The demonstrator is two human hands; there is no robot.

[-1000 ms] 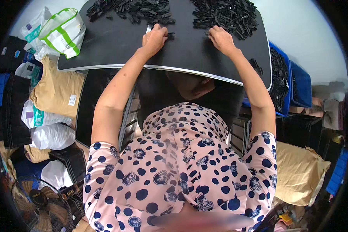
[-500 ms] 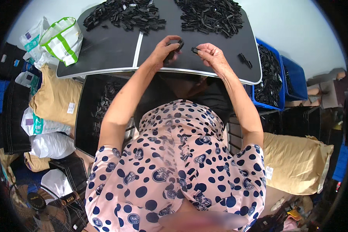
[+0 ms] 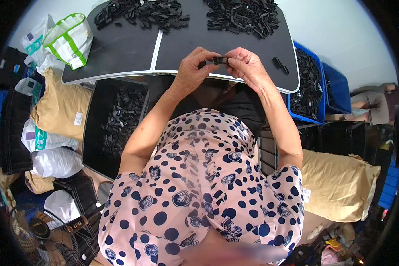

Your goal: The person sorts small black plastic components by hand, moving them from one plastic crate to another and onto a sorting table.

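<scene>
Just over the near edge of the dark table, my two hands meet at a pair of small black plastic pieces. My left hand pinches one black plastic piece between thumb and fingers. Against its end, my right hand pinches another, mostly covered by the fingertips. Whether the two are joined or only touching, I cannot tell. To the right of my hands, a few similar loose pieces lie on the tabletop.
Heaps of black pieces cover the table's far left and far right. A white-green bag stands at the left. Blue bins are on the right; below left is a black bin of pieces. Tan sacks flank me.
My left hand has moved right and my right hand slightly left, so the pieces they hold, apart before, now meet. More of the black bin at lower left shows.
</scene>
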